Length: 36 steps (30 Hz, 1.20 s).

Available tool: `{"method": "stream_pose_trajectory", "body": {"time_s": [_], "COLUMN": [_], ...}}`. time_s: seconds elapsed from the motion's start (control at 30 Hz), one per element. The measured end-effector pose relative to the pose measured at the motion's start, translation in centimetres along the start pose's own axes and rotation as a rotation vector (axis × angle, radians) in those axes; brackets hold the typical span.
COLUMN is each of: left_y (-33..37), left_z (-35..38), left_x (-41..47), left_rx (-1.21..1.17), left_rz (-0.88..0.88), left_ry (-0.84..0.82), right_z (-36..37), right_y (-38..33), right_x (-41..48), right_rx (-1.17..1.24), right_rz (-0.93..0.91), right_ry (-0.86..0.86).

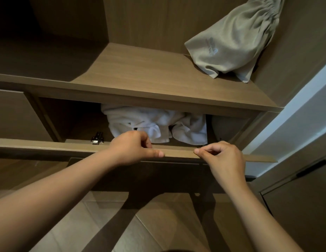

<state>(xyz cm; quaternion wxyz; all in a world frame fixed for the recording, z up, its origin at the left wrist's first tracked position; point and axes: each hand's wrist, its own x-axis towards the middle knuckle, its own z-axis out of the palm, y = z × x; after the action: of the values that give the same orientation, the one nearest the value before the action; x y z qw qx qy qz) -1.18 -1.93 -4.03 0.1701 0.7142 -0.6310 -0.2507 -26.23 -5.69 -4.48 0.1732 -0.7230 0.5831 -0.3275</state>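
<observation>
A wooden front panel (54,147) of a wardrobe compartment stands pulled out toward me, its top edge running across the middle of the view. My left hand (133,148) grips that edge, fingers curled over the inner side and thumb along the front. My right hand (224,157) pinches the same edge further right. Behind the panel, crumpled white towelling (158,122) lies inside the open compartment, partly hidden by the shelf above it and by my left hand.
A wooden shelf (140,73) runs above the compartment, with a grey-green cloth bag (235,39) slumped at its back right. A metal hinge (97,138) sits on the panel's inner side. A white wall (293,124) and a dark door are on the right.
</observation>
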Motion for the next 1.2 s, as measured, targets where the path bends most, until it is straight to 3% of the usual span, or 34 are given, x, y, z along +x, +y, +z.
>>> {"method": "stream_pose_trajectory", "body": {"time_s": [0.13,0.27,0.63,0.9,1.2], "left_y": [0.5,1.1,0.2,0.1,-0.6], "left_z": [1.2,3.4,11.0,16.7,19.0], "left_x": [-0.3,0.4,1.8,3.3,3.5], "left_rx": [-0.038,-0.094,0.122,0.249,0.366], "left_rz": [0.017,-0.02,-0.081,-0.079,-0.041], "left_ry": [-0.173,-0.217,-0.356,-0.384,-0.339], "right_z": [-0.2,-0.7,1.8,5.2,5.3], "right_y": [1.1,3.7,14.6,20.7,24.5], "right_x": [-0.8,-1.2,-4.1,-4.4,-4.2], "right_rx": [-0.051,-0.176,-0.345,-0.076,0.054], "right_rz": [0.128,0.188,0.383,0.719,0.703], "right_ry": [-0.039,0.028,-0.204,-0.317,-0.393]}}
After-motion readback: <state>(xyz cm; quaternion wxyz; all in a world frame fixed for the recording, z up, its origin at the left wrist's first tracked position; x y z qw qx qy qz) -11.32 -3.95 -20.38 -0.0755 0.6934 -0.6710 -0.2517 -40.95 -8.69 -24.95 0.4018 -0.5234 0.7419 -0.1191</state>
